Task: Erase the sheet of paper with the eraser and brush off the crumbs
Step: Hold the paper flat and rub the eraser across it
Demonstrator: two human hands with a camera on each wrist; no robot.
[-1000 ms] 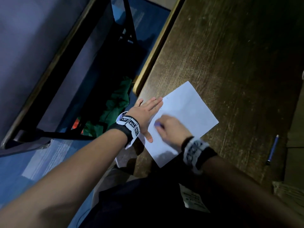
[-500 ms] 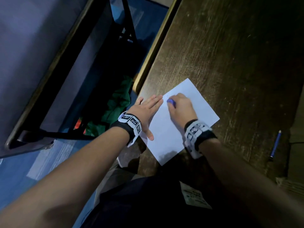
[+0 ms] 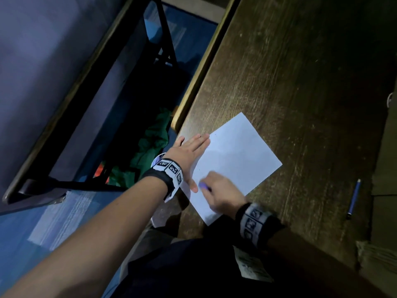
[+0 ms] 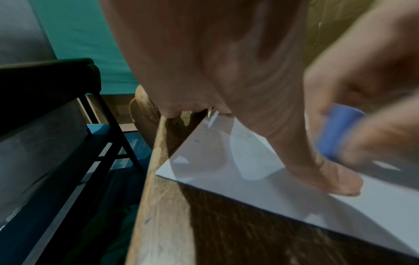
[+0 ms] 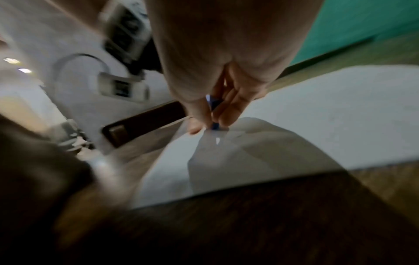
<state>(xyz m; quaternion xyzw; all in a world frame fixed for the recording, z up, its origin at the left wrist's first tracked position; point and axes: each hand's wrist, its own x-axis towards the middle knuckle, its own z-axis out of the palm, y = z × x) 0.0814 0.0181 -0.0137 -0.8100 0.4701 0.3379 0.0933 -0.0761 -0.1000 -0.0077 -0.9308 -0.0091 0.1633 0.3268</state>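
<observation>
A white sheet of paper [image 3: 238, 158] lies at an angle near the left edge of the dark wooden desk [image 3: 300, 82]. My left hand [image 3: 191, 151] lies flat with straight fingers on the sheet's left edge, pressing it down; the thumb [image 4: 317, 170] rests on the paper [image 4: 226, 157]. My right hand [image 3: 217, 190] pinches a small blue eraser [image 3: 203, 185] against the near part of the sheet. The eraser [image 4: 337, 130] shows blurred in the left wrist view, and its tip [image 5: 214, 125] touches the paper [image 5: 317, 116] in the right wrist view.
A blue pen [image 3: 354, 198] lies on the desk to the right of the sheet. The desk's left edge [image 3: 202, 67] runs just beside my left hand, with a dark chair frame [image 3: 90, 130] and green cloth [image 3: 150, 147] on the floor below.
My right hand with the eraser has come back from the sheet's far left part to its near part, close to my left thumb. The left hand has stayed put.
</observation>
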